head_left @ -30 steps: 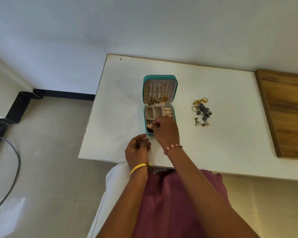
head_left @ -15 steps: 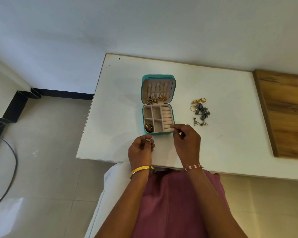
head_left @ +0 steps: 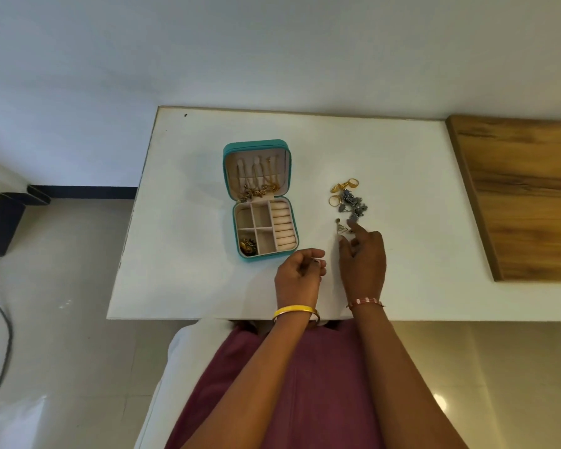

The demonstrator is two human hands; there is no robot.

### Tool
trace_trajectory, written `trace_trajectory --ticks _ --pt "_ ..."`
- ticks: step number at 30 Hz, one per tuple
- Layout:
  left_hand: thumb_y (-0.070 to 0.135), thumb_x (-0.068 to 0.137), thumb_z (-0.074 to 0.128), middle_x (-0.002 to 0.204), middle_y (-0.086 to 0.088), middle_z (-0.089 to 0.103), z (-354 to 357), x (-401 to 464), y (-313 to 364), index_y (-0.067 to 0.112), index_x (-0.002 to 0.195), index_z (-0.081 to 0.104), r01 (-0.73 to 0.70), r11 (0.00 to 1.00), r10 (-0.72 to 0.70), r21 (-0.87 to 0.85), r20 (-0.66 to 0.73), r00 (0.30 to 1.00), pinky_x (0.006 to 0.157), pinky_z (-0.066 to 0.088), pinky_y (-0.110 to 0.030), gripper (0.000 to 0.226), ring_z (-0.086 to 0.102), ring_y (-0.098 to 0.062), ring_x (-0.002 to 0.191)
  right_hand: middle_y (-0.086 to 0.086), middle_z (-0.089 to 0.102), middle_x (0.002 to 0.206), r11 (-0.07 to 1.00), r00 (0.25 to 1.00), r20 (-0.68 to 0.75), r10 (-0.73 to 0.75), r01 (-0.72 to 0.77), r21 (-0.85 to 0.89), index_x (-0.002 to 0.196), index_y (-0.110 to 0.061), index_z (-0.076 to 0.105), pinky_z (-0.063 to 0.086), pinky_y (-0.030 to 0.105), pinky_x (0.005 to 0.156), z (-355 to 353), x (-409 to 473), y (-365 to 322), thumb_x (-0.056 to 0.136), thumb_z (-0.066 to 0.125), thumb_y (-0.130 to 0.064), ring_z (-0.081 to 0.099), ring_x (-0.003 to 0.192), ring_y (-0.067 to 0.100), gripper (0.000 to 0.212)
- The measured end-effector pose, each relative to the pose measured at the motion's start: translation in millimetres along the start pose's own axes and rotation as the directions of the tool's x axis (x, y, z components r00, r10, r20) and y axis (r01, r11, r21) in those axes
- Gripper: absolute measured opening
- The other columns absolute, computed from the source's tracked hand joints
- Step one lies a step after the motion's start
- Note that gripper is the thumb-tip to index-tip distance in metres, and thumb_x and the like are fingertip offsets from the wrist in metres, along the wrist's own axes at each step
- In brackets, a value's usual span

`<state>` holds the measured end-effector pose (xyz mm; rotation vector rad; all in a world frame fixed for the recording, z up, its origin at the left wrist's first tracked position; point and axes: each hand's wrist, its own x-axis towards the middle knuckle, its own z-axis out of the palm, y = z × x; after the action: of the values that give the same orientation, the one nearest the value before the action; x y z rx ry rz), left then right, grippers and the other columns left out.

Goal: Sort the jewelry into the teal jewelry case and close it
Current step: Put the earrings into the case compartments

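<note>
Head view shows the square teal jewelry case (head_left: 261,202) lying open on the white table (head_left: 402,270), with gold pieces only in its lid and near-left compartment. Beside it, the heap of gold rings and grey earrings (head_left: 348,202) awaits sorting. The right hand (head_left: 363,257) reaches there, forefinger extended, grasping nothing; the left hand (head_left: 300,273) rests loosely curled, seemingly empty.

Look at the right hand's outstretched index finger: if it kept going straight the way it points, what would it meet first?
The right hand points toward the grey jewelry cluster; its nearest grey piece would probably come first, though the fingertip's height above the white table is unclear.
</note>
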<state>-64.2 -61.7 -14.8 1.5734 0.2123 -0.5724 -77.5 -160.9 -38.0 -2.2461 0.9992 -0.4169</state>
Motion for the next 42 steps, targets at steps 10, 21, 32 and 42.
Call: trace_trajectory --ticks 10,21,32,42 --pt "-0.004 0.088 0.044 0.074 -0.003 0.063 -9 2 -14 0.013 0.086 0.062 -0.007 1.000 0.008 -0.019 0.047 0.999 0.061 0.053 -0.013 0.025 0.063 -0.005 0.060 0.013 0.053 0.102 0.991 1.000 0.013 -0.021 0.022 -0.132 0.097 -0.008 0.064 0.035 0.027 0.062 6 0 -2 0.088 0.057 -0.016 0.053 0.094 0.027 0.014" --pt "0.013 0.092 0.048 0.091 -0.009 0.068 -19 9 -15 0.011 0.103 0.064 0.059 0.994 -0.055 -0.087 0.050 0.997 0.072 0.055 -0.019 0.020 0.065 -0.015 0.081 0.003 0.054 0.088 0.981 0.968 0.224 -0.111 0.071 0.179 0.086 -0.007 0.063 0.034 0.001 0.065 -1 -36 -23 0.081 0.063 -0.005 0.048 0.078 0.010 0.005" --pt "0.004 0.089 0.049 0.077 -0.007 0.067 -24 8 -13 0.007 0.080 0.063 0.179 0.926 -0.146 -0.333 0.121 0.982 0.067 0.057 -0.020 0.017 0.069 -0.011 0.065 0.016 0.059 0.091 0.982 0.997 -0.079 -0.006 0.021 0.188 0.098 -0.005 0.066 0.035 0.005 0.063 -10 -10 -2 0.083 0.058 0.001 0.049 0.066 0.013 0.018" --pt "0.007 0.089 0.049 0.080 -0.011 0.066 -28 6 -11 0.007 0.080 0.062 0.163 0.954 -0.120 -0.250 0.179 0.976 0.069 0.057 -0.022 0.016 0.069 -0.011 0.066 0.020 0.052 0.102 0.996 0.998 -0.038 -0.044 0.041 -0.077 0.106 -0.001 0.063 0.036 0.024 0.070 -4 4 10 0.088 0.053 -0.003 0.055 0.085 0.032 0.021"
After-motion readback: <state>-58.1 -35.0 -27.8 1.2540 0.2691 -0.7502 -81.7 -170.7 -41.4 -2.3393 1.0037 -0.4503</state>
